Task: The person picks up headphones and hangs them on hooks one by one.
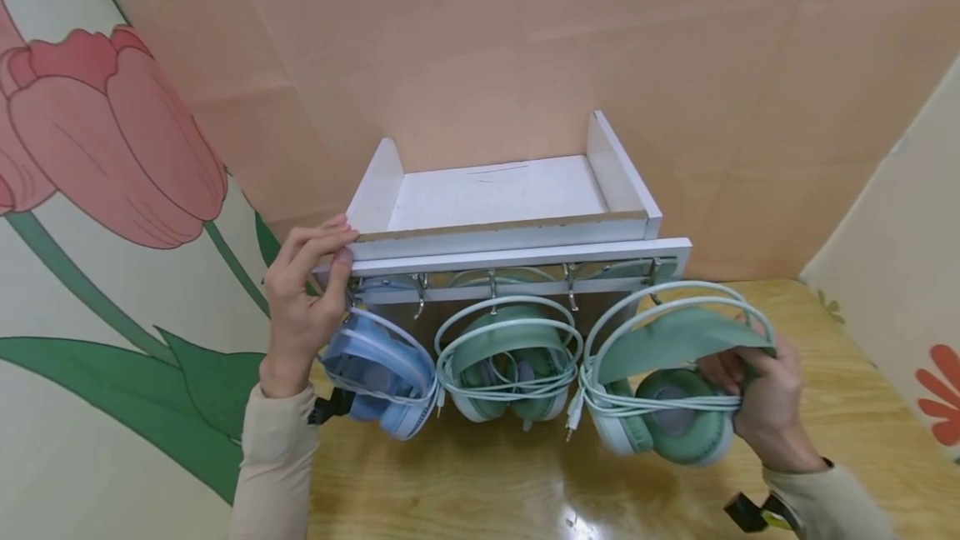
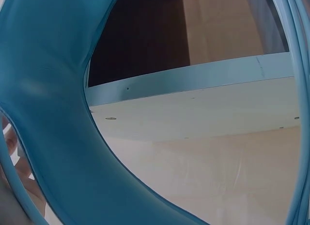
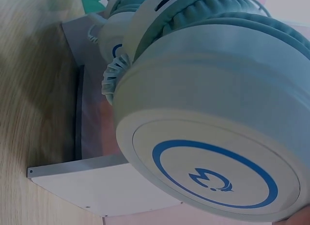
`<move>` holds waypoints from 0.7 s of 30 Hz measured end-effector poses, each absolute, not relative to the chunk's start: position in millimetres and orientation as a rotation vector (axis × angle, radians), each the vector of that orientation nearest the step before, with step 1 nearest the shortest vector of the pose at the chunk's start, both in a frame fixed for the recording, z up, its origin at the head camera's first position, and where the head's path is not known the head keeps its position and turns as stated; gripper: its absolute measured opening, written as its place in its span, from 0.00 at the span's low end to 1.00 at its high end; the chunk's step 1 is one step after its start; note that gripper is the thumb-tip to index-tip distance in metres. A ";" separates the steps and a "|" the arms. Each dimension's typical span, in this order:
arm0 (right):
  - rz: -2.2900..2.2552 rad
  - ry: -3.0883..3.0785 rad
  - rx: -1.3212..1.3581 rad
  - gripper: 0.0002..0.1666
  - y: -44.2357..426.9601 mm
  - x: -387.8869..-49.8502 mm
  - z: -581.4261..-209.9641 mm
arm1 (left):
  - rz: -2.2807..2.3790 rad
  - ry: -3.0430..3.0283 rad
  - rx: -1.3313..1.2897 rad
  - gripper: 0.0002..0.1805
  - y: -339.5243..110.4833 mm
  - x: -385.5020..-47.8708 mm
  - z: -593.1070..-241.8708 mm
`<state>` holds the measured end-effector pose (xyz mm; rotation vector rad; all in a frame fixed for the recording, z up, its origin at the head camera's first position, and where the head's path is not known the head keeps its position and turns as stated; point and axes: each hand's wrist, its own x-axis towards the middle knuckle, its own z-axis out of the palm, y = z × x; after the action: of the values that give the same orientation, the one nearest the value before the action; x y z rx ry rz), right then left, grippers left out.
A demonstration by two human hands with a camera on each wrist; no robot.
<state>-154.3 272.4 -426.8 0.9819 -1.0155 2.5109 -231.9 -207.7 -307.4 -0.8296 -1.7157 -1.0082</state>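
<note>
My right hand (image 1: 776,394) grips the right side of a green headphone (image 1: 675,336), its cable wound round it. The headphone's headband is close to the rightmost hook; whether it bears on the hook I cannot tell. Its white ear cup (image 3: 213,162), with a blue ring, fills the right wrist view. At the other end, my left hand (image 1: 307,290) holds the left corner of a white shelf (image 1: 495,236), fingers on top and thumb in front. Beside that hand hang a blue headphone (image 1: 382,373) and, mid-rail, another green headphone (image 1: 510,357). The blue headband (image 2: 48,89) blocks much of the left wrist view.
Metal hooks (image 1: 572,286) line the shelf's front rail. A wooden surface (image 1: 450,490) lies below. Behind stands a tan paper-like backing (image 1: 487,40); a tulip-painted wall (image 1: 112,132) is on the left and a pale wall (image 1: 900,257) on the right.
</note>
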 end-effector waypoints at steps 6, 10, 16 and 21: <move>2.490 -1.023 0.976 0.28 270.7 -154.2 -428.7 | -1.008 -1.716 -0.836 0.12 -207.8 -232.3 -307.2; 2.489 -1.029 0.971 0.28 270.3 -154.7 -430.4 | -1.010 -1.720 -0.836 0.12 -208.6 -232.5 -307.3; 2.478 -1.044 0.941 0.28 269.3 -155.3 -429.9 | -1.013 -1.720 -0.837 0.12 -209.1 -233.0 -308.2; 2.419 -1.117 0.869 0.27 269.7 -154.2 -429.1 | -1.013 -1.713 -0.841 0.12 -209.3 -233.6 -308.7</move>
<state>-154.2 269.7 -429.1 0.8687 -1.1175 2.4190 -233.6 -209.3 -308.7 -0.8411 -1.7130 -1.0135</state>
